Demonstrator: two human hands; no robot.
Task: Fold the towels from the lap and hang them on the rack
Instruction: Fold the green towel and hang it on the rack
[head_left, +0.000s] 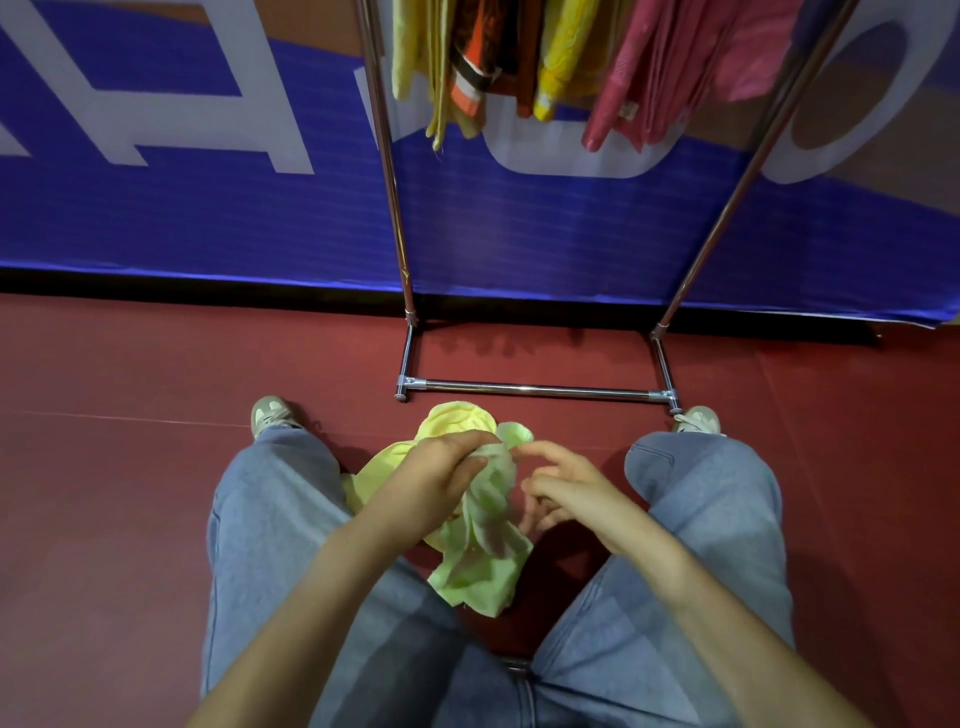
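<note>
A crumpled pale green towel (483, 561) hangs between my knees, and my left hand (441, 473) grips its upper end. A light yellow towel (454, 418) lies bunched just behind that hand and partly under my left arm. My right hand (563, 488) hovers beside the green towel with its fingers loosely spread, holding nothing. The chrome rack (535, 388) stands straight ahead. On its top part hang several towels: yellow (563, 57), orange (475, 67) and pink (670, 73).
I sit with my legs in blue jeans (270, 519) spread over a red floor (104, 493). My shoes flank the rack's base bar. A blue banner wall (208, 218) stands right behind the rack.
</note>
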